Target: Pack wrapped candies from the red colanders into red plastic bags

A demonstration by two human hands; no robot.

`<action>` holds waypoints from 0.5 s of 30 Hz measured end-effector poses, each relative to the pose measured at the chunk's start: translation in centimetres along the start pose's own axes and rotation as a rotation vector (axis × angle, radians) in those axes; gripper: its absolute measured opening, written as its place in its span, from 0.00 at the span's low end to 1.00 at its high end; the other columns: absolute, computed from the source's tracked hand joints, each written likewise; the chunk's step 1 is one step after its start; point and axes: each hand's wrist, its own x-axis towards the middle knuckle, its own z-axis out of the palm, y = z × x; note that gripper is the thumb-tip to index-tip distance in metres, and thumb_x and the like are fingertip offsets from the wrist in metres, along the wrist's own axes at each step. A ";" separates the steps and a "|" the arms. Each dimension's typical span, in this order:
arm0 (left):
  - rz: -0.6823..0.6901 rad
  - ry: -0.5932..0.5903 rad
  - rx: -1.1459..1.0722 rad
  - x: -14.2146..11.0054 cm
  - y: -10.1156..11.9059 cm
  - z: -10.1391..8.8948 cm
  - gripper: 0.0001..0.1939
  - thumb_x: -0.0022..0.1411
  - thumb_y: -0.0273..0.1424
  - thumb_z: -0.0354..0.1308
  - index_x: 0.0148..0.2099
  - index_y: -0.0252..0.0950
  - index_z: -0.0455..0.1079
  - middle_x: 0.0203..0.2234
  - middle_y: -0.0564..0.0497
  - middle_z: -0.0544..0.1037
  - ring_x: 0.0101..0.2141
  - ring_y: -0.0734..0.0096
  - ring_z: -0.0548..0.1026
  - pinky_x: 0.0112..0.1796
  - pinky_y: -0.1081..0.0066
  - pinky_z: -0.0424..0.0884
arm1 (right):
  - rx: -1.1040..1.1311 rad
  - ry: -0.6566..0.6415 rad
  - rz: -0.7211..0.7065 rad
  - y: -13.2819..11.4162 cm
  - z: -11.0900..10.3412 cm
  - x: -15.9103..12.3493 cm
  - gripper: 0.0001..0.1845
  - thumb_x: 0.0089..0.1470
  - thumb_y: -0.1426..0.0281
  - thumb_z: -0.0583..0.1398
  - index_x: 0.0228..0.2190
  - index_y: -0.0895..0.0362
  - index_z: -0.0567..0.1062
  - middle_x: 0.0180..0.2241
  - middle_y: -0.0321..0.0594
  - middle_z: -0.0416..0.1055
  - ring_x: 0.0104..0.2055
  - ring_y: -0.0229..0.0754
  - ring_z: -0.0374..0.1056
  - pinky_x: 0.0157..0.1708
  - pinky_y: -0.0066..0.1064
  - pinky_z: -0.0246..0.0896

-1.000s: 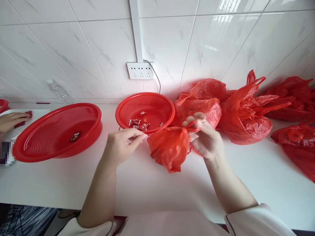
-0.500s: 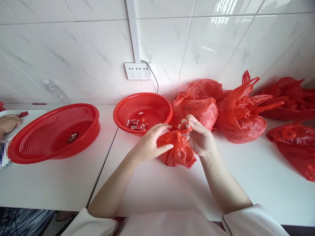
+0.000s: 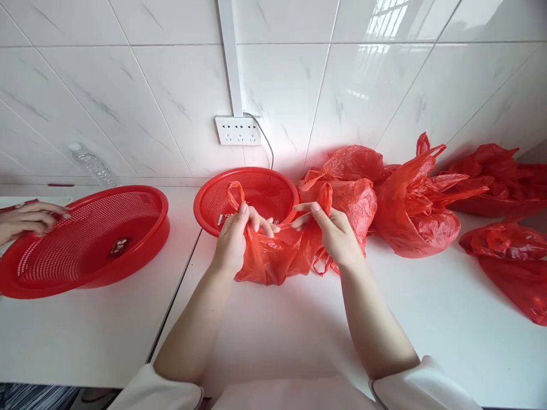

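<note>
Between my hands a red plastic bag (image 3: 277, 259) is stretched, its two handle loops sticking up. My left hand (image 3: 237, 233) is closed on the left handle, thumb pressed over it. My right hand (image 3: 333, 228) grips the right handle in the same way. Just behind the bag stands a round red basket (image 3: 205, 196); the bag and my left hand cover most of the wrapped pieces inside it. Right of my right hand sits a filled red bag (image 3: 359, 208).
On the left, a larger red basket (image 3: 158, 228) holds a small wrapped packet (image 3: 118, 246). A co-worker's hand (image 3: 32, 219) reaches over its rim. A clear bottle (image 3: 92, 162) leans by the wall under a power strip (image 3: 238, 131). More red bags (image 3: 421, 210) stand at the right.
My left hand has come onto the bag and taken one handle. The bunched bag is now spread wide between both hands. The co-worker's hand has moved right, to the large basket.
</note>
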 end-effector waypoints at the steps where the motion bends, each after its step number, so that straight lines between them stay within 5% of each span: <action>1: -0.033 0.002 -0.051 0.1 0.1 -0.5 0.25 0.67 0.51 0.46 0.25 0.38 0.56 0.18 0.55 0.69 0.26 0.71 0.74 0.40 0.65 0.73 | 0.044 0.011 0.001 0.2 0.0 0.1 0.24 0.63 0.52 0.52 0.41 0.57 0.75 0.29 0.40 0.77 0.33 0.41 0.73 0.40 0.35 0.69; 6: -0.139 0.044 -0.219 0.8 0.3 -2.5 0.26 0.65 0.51 0.49 0.25 0.38 0.51 0.12 0.61 0.56 0.14 0.80 0.61 0.31 0.70 0.75 | 0.161 0.093 0.045 1.5 -0.3 0.8 0.26 0.61 0.47 0.50 0.39 0.54 0.73 0.25 0.38 0.75 0.27 0.42 0.72 0.28 0.33 0.68; 10: -0.154 0.037 -0.323 1.2 0.3 -3.3 0.25 0.65 0.48 0.52 0.24 0.38 0.51 0.12 0.62 0.53 0.13 0.82 0.57 0.29 0.73 0.75 | -0.017 0.231 -0.029 2.4 -0.8 1.3 0.26 0.61 0.48 0.51 0.29 0.55 0.74 0.26 0.37 0.72 0.28 0.40 0.69 0.32 0.32 0.65; 15: -0.228 0.033 -0.317 1.8 -0.1 -3.3 0.24 0.65 0.47 0.54 0.25 0.37 0.52 0.13 0.61 0.54 0.14 0.82 0.57 0.25 0.75 0.73 | -0.313 0.472 -0.067 3.4 -1.5 1.8 0.29 0.59 0.49 0.54 0.16 0.54 0.57 0.16 0.31 0.51 0.20 0.35 0.48 0.23 0.31 0.49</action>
